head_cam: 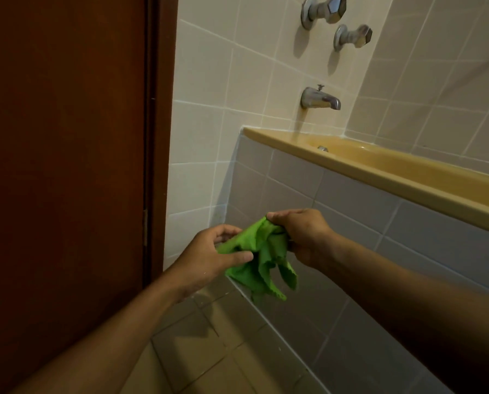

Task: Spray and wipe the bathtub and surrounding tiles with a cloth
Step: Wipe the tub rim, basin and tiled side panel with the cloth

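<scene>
Crumpled green cloth [259, 255] held in the air before the grey tiled bathtub front [351, 223], pinched by left hand [209, 257], gripped by right hand [303, 234], yellow bathtub [394, 172] above right, spout [320, 98] on wall tiles [209, 81]

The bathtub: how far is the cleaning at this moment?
Done: nothing that shows; no wet streaks or foam on the bathtub or wall tiles. In hand: left hand and right hand both grip the green cloth, off every surface. Left: spraying and wiping; no spray bottle is in view.
</scene>
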A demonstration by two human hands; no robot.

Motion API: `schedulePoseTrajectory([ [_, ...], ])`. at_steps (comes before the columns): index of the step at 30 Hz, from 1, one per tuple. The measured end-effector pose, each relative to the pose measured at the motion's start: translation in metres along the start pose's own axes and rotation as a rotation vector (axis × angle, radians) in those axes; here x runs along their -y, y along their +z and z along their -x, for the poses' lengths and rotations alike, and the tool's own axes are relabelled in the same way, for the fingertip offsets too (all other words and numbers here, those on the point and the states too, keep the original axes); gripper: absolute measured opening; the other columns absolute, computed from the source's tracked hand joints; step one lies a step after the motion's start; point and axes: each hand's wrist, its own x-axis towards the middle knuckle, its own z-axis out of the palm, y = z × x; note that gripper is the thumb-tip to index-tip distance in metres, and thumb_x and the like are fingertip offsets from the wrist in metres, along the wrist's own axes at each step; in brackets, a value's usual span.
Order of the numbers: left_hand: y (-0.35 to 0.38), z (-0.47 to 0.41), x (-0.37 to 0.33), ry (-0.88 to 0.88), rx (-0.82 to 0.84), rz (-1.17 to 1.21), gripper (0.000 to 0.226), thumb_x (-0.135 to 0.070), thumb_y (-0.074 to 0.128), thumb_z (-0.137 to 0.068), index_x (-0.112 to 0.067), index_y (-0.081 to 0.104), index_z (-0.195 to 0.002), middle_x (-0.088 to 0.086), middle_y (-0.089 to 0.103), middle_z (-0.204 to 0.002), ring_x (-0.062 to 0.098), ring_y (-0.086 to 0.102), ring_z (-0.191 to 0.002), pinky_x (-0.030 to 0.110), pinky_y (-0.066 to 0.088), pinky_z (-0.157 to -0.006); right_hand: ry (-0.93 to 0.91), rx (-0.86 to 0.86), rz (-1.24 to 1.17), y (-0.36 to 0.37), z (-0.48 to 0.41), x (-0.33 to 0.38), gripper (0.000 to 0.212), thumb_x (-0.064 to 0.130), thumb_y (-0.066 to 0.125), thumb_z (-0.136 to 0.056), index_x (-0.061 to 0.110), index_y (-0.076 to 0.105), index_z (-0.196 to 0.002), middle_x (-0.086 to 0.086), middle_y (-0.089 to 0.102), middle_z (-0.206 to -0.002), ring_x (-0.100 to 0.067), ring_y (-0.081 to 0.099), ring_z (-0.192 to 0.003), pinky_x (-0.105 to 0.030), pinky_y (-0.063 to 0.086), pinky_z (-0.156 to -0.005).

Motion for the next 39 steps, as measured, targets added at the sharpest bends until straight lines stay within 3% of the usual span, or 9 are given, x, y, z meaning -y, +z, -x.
schedulePoseTrajectory([
  [4,0.000,-0.010,0.005,0.100,-0.144,-0.090,0.005,-0.019,0.076,-0.091,-0.022,0.077,-0.095,0.002,0.078,-0.088,0.021,0.076,-0.084,0.050,0.062,-0.081,0.052,0.002,0.000,-0.006,-0.004,-0.005,0.012,0.005,0.073,-0.090,-0.006,0.070,-0.089,-0.019,0.072,-0.086,-0.028,0.071,-0.068,-0.037,0.062,-0.065],
  [9,-0.007,-0.023,-0.002,0.115,-0.253,-0.176,0.008,-0.031,0.079,-0.089,-0.024,0.078,-0.084,0.004,0.077,-0.079,0.026,0.074,-0.078,0.053,0.060,-0.076,0.028,0.316,-0.006,-0.005,0.000,-0.013,0.040,0.007,0.082,-0.081,-0.005,0.065,-0.116,-0.022,0.073,-0.109,-0.031,0.073,-0.094,-0.039,0.061,-0.079],
  [12,-0.015,-0.027,-0.009,0.104,-0.268,-0.182,0.014,-0.031,0.078,-0.089,-0.019,0.077,-0.084,0.003,0.076,-0.076,0.021,0.073,-0.072,0.046,0.059,-0.072,-0.243,0.327,0.484,-0.002,0.005,-0.023,0.034,-0.009,0.077,-0.079,0.001,0.071,-0.111,-0.012,0.074,-0.093,-0.016,0.068,-0.077,-0.026,0.057,-0.065],
  [15,-0.029,-0.028,-0.017,0.106,-0.313,-0.208,0.018,-0.032,0.078,-0.090,-0.017,0.076,-0.080,0.007,0.075,-0.074,0.024,0.073,-0.070,0.041,0.058,-0.068,-0.426,0.214,0.798,-0.005,0.002,-0.029,0.015,0.005,0.075,-0.085,0.014,0.078,-0.097,-0.003,0.074,-0.083,-0.011,0.065,-0.070,-0.029,0.056,-0.065],
  [18,-0.045,-0.024,-0.019,0.085,-0.345,-0.251,0.024,-0.030,0.077,-0.091,-0.010,0.074,-0.079,0.018,0.073,-0.077,0.026,0.069,-0.066,0.042,0.056,-0.063,-0.446,0.173,0.798,-0.014,-0.001,-0.024,0.002,0.022,0.077,-0.089,0.021,0.077,-0.090,0.003,0.071,-0.077,-0.006,0.064,-0.069,-0.020,0.052,-0.059],
  [22,-0.060,-0.020,-0.007,0.080,-0.366,-0.298,0.014,-0.026,0.081,-0.087,-0.015,0.073,-0.084,0.010,0.075,-0.079,0.028,0.073,-0.073,0.046,0.059,-0.069,-0.523,0.181,0.828,-0.018,0.004,-0.012,0.012,0.033,0.074,-0.092,0.024,0.076,-0.083,0.011,0.066,-0.066,0.006,0.059,-0.057,-0.009,0.040,-0.050],
  [31,-0.068,-0.012,0.006,0.035,-0.368,-0.327,0.014,-0.016,0.083,-0.082,-0.021,0.072,-0.089,0.002,0.073,-0.095,0.026,0.071,-0.094,0.045,0.057,-0.087,-0.567,0.142,0.788,-0.016,0.003,-0.003,0.014,0.029,0.069,-0.095,0.020,0.079,-0.098,0.002,0.075,-0.091,-0.012,0.068,-0.088,-0.030,0.056,-0.077],
  [35,-0.069,-0.011,0.004,-0.017,-0.419,-0.303,0.016,-0.016,0.087,-0.078,-0.020,0.075,-0.087,0.007,0.076,-0.088,0.030,0.075,-0.083,0.056,0.060,-0.081,-0.563,0.117,0.760,-0.017,-0.009,-0.010,0.015,0.031,0.068,-0.096,0.019,0.078,-0.094,0.000,0.074,-0.088,-0.014,0.067,-0.086,-0.026,0.049,-0.072],
  [39,-0.061,-0.012,0.006,-0.049,-0.448,-0.392,0.013,-0.023,0.088,-0.077,-0.027,0.076,-0.082,-0.004,0.077,-0.082,0.022,0.075,-0.079,0.055,0.061,-0.078,-0.570,0.130,0.791,-0.020,-0.022,-0.024,0.020,0.031,0.066,-0.097,0.016,0.073,-0.085,0.001,0.068,-0.077,-0.019,0.062,-0.079,-0.030,0.041,-0.067],
])
